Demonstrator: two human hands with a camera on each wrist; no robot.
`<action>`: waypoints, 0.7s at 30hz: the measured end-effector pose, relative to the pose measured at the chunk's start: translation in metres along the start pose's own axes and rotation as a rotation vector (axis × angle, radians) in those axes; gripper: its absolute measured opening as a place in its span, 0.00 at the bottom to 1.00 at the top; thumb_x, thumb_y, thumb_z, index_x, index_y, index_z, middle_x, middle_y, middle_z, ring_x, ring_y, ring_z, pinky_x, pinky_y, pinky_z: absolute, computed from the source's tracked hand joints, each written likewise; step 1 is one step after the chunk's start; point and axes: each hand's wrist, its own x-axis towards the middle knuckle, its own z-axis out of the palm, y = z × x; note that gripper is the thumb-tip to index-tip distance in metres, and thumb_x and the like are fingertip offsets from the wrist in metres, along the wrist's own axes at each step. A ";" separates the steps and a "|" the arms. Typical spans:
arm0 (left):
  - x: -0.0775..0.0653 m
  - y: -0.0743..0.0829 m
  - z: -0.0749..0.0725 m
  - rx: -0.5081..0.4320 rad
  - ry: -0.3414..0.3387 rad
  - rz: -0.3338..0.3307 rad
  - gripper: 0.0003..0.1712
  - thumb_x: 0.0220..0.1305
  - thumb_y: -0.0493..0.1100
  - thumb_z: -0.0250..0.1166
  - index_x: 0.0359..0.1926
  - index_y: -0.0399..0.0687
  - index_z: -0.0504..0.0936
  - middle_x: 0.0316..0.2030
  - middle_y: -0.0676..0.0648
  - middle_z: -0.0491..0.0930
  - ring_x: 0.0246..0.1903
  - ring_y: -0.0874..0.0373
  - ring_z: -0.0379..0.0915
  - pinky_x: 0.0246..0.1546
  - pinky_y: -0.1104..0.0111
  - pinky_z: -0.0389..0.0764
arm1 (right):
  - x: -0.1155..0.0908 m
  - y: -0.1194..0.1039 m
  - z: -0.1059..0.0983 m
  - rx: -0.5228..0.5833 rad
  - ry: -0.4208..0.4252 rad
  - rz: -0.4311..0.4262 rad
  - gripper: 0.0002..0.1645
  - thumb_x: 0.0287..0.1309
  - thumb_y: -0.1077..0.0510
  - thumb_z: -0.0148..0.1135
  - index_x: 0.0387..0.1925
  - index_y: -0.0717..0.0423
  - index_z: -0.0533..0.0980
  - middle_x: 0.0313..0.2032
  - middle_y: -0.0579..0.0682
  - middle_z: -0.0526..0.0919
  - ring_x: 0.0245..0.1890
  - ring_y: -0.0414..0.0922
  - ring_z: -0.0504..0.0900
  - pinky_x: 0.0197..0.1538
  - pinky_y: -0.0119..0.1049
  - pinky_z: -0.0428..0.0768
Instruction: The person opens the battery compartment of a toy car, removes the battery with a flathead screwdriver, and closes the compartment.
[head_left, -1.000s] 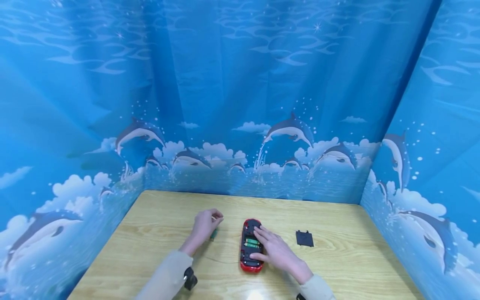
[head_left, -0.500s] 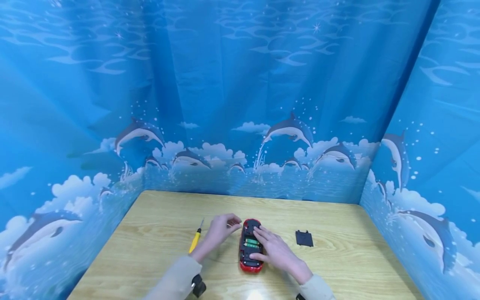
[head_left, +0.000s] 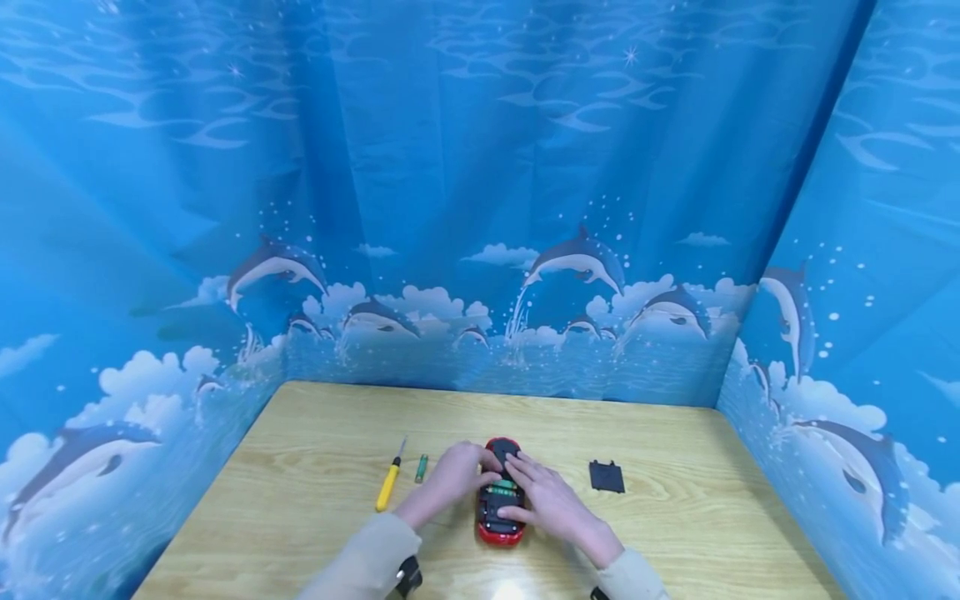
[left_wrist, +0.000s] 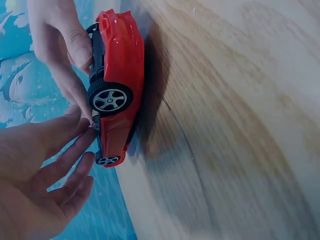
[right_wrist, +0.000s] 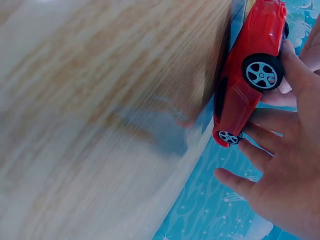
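Red toy car is laid wheels-up on the bench, apparently so its open compartment can be reached; it is likely steadied by the right hand, spread wide, while a battery seems pinched narrowly by the left hand.

In view are one left hand, one right hand, one table, one red toy car with two wheels showing on each side and at least two batteries inside, one loose battery, one yellow screwdriver and one black panel.
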 end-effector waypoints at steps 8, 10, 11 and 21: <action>0.003 0.006 -0.001 0.208 -0.052 0.098 0.11 0.59 0.54 0.73 0.39 0.57 0.91 0.35 0.57 0.89 0.41 0.59 0.82 0.56 0.59 0.81 | 0.000 0.000 0.001 -0.012 0.000 -0.007 0.49 0.63 0.32 0.60 0.73 0.61 0.65 0.73 0.59 0.65 0.74 0.58 0.62 0.69 0.61 0.68; 0.004 0.006 -0.001 0.218 -0.061 0.103 0.11 0.59 0.55 0.73 0.38 0.57 0.92 0.33 0.57 0.89 0.39 0.60 0.81 0.51 0.62 0.82 | 0.000 0.000 0.001 -0.013 0.001 -0.008 0.49 0.63 0.32 0.61 0.73 0.61 0.65 0.73 0.59 0.65 0.74 0.58 0.62 0.69 0.61 0.68; 0.004 0.006 0.000 0.218 -0.063 0.105 0.11 0.59 0.55 0.73 0.38 0.57 0.92 0.33 0.57 0.88 0.37 0.60 0.79 0.49 0.64 0.82 | 0.000 0.000 0.001 -0.013 0.001 -0.008 0.49 0.63 0.32 0.61 0.73 0.61 0.65 0.73 0.59 0.65 0.74 0.58 0.62 0.69 0.61 0.68; 0.006 0.004 0.003 0.082 -0.023 0.054 0.06 0.58 0.50 0.76 0.33 0.56 0.89 0.28 0.59 0.85 0.32 0.65 0.75 0.41 0.70 0.80 | -0.001 -0.001 -0.001 0.000 0.000 -0.004 0.50 0.63 0.31 0.59 0.73 0.61 0.64 0.74 0.59 0.64 0.74 0.58 0.61 0.70 0.61 0.66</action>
